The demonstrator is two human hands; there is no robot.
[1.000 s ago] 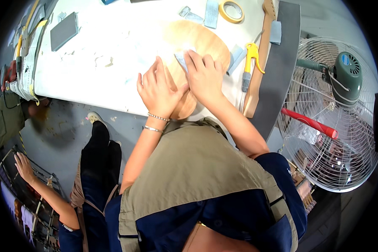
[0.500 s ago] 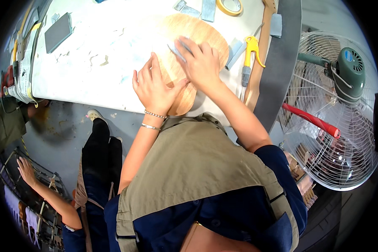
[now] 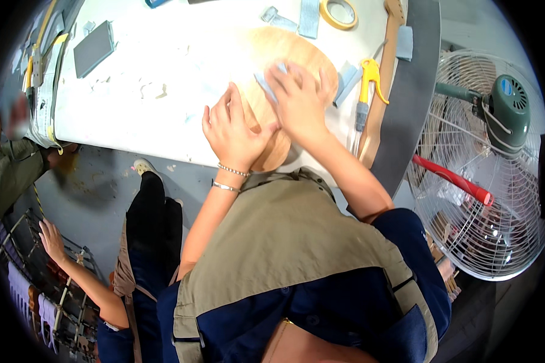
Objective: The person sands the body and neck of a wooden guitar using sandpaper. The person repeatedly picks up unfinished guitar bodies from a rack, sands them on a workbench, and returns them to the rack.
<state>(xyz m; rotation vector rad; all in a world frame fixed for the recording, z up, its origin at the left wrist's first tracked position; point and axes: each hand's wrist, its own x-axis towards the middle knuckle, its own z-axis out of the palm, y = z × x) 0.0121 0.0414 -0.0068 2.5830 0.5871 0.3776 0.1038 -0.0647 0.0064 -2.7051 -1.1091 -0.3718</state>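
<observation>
A rounded, pale wooden board (image 3: 312,53), smooth and flat, lies on the white-covered table at its near edge. My left hand (image 3: 235,134) rests on the board's left side, fingers spread and holding nothing. Beside it my right hand (image 3: 301,109), its fingers blurred by motion, presses a blue-grey piece of sandpaper (image 3: 265,88) against the wood. Part of the sandpaper is hidden beneath the fingers. Both hands cover much of the board's middle, and the thumb of the left almost meets the right hand.
A yellow air blow gun (image 3: 369,78) and a guitar neck (image 3: 373,121) lie to the right. Beyond are a tape roll (image 3: 326,15) and sandpaper strips (image 3: 309,19). A dark flat block (image 3: 94,49) sits far left. A fan (image 3: 508,115) stands right; a co-worker's hand (image 3: 53,242) shows left.
The whole view has shifted slightly. My right hand has slid the sandpaper a little toward me over the wood, while my left hand stays about where it was on the board.
</observation>
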